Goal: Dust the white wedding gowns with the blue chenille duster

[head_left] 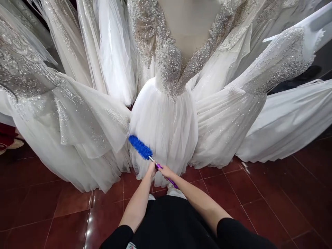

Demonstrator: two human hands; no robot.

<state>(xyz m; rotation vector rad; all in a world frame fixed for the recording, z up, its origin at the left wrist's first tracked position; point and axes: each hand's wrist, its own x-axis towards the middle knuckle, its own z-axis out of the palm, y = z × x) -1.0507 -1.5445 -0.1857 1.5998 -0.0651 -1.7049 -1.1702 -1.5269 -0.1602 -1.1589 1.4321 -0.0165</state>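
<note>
Both of my hands grip a duster with a fluffy blue head, a short metal shaft and a purple handle. My left hand is closed at the front of the handle, near the shaft. Just behind it, my right hand wraps around the purple grip, whose end sticks out below. The blue head points up and left, in front of the white tulle skirt of a wedding dress; I cannot tell whether it touches the fabric. Pearl beading covers that dress's bodice.
A beaded gown spreads to the left, and a sparkling gown stands to the right. More white dresses hang behind. Hems rest on or near the dark red tiled floor. Something red lies at the far left.
</note>
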